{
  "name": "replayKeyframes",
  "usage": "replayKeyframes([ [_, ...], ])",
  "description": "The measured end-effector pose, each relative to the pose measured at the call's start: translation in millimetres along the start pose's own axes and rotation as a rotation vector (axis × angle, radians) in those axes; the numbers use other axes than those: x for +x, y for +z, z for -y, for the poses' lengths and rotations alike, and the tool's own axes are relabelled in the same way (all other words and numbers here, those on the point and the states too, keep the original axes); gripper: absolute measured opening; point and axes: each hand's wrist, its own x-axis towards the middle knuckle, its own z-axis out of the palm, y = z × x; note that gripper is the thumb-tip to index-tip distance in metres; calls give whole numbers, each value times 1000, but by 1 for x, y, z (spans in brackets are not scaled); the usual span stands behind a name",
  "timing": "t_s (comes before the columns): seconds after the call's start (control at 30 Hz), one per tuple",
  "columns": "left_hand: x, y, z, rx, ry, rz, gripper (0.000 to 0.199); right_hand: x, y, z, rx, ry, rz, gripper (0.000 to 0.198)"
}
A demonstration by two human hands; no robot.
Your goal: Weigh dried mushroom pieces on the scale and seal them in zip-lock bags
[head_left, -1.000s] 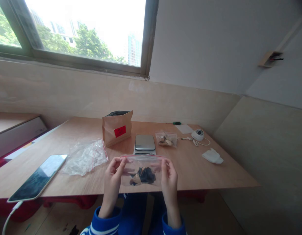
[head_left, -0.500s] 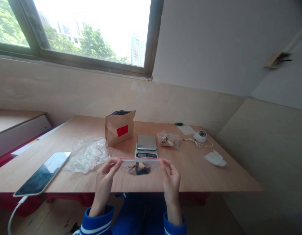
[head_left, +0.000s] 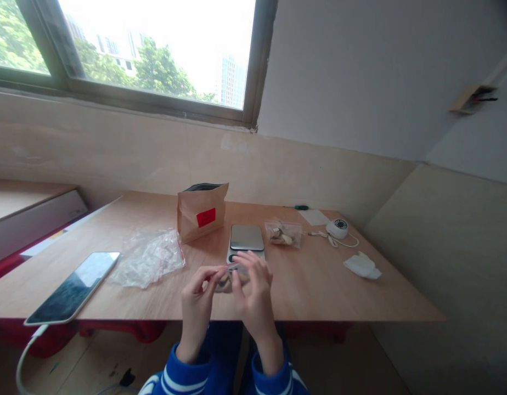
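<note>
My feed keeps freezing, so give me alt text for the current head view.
The left hand pinches the top of a small clear bag holding dark and tan pieces, the right hand close at its other end. Beyond them on a wooden table are a scale, an open brown bag and another clear bag; a phone lies left.

ahead of hands (head_left: pixel 255 293): scale (head_left: pixel 247 237) | right: bare tabletop (head_left: pixel 311 288) | left: plastic bags (head_left: pixel 150 259)

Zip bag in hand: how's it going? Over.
Left hand pinching zip bag by its top edge. Right hand at bag, grip unclear. Dark and tan pieces inside. Scale beyond, partly hidden by right hand.
</note>
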Motion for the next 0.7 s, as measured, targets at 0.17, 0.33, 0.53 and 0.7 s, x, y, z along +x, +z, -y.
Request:
replayKeyframes([
  [0.17, 2, -5, -2, -71, -57, 2, 25, 22, -2, 4, 139, 25, 166, 8],
  [0.33, 3, -8, -1, -106, -69, -65, 26, 29, -3, 2, 233, 51, 286, 9],
  [0.53, 2, -10, 0, -140, -23, -29, 21, 30, -3, 8, 274, 91, 315, 7],
  [0.7, 4, -11, 5, -96, 32, 4, 18, 31, 0, 7, 260, 79, 316, 6],
])
